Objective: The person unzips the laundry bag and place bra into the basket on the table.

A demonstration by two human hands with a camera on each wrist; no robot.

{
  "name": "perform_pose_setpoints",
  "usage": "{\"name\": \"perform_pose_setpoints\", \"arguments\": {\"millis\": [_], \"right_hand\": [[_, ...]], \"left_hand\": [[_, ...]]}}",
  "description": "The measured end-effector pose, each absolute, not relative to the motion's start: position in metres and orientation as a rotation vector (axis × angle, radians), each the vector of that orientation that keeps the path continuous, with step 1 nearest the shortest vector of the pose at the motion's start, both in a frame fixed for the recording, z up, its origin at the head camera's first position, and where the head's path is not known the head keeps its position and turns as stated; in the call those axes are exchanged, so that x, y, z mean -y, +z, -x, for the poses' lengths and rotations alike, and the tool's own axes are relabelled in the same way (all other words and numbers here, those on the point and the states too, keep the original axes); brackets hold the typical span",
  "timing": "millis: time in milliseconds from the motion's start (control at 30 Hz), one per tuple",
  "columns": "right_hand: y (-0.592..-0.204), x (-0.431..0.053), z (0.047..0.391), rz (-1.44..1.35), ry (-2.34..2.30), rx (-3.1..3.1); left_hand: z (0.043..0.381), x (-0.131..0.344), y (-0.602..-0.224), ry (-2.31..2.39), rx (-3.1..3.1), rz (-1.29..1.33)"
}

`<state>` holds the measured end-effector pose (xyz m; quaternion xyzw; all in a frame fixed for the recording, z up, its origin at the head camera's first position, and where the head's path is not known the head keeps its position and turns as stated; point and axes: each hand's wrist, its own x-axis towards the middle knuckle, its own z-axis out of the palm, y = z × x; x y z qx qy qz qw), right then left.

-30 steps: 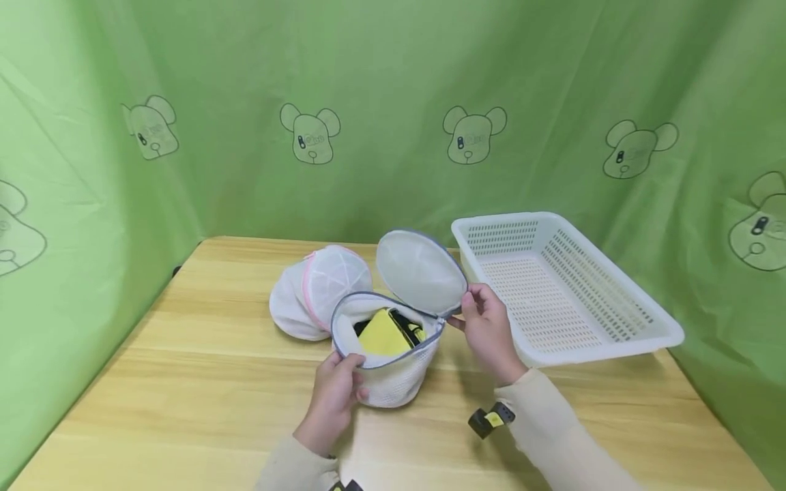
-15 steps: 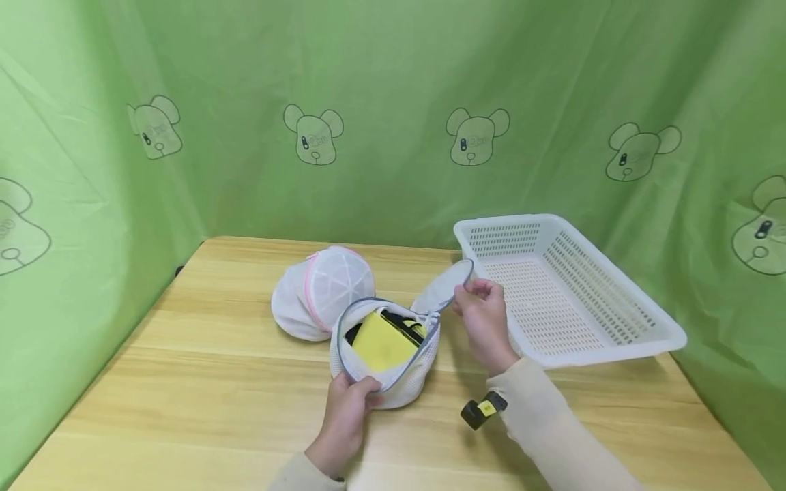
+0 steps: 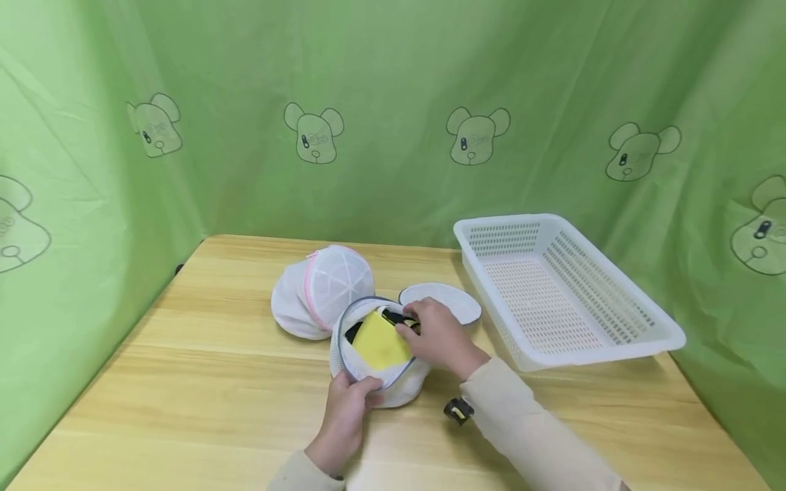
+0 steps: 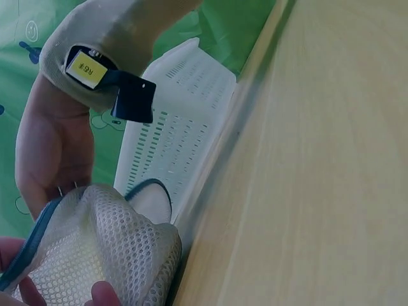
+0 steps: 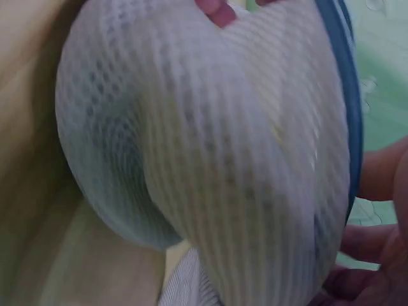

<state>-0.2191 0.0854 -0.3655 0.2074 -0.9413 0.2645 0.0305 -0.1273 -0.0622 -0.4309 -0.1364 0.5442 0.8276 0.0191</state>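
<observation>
A white mesh laundry bag (image 3: 405, 393) with a dark blue zip rim stands unzipped at mid-table, its round lid (image 3: 445, 300) folded out to the right. In the bag's mouth shows a yellow cloth (image 3: 377, 341) with black edging. My left hand (image 3: 344, 416) grips the near rim; in the left wrist view its fingertips (image 4: 105, 294) press the mesh. Over the rim from the right reaches my right hand (image 3: 439, 334), thumb and fingers pinching the cloth's black edge. In the right wrist view the right hand (image 5: 379, 236) sits at the rim, its fingertips hidden.
Just behind and left of the bag lies a second white mesh bag (image 3: 288, 303), zipped, with pink trim. A white slotted plastic basket (image 3: 614, 354) occupies the right rear of the wooden table (image 3: 202, 402). Green curtains (image 3: 393, 184) enclose the back and sides.
My right hand has let go of the lid, which folded down to the right, and moved left into the bag's mouth. My left hand tilted the mouth nearer, then stayed still.
</observation>
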Motion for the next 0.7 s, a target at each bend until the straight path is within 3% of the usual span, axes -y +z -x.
{"name": "perform_pose_setpoints", "arguments": {"millis": [400, 700], "right_hand": [[-0.378, -0.069, 0.214, -0.669, 0.704, 2.993], [-0.384, -0.069, 0.210, -0.985, 0.592, 2.821]], "left_hand": [[0.128, 0.064, -0.434, 2.543, -1.658, 0.386], [0.129, 0.063, -0.435, 2.550, -1.661, 0.357]]}}
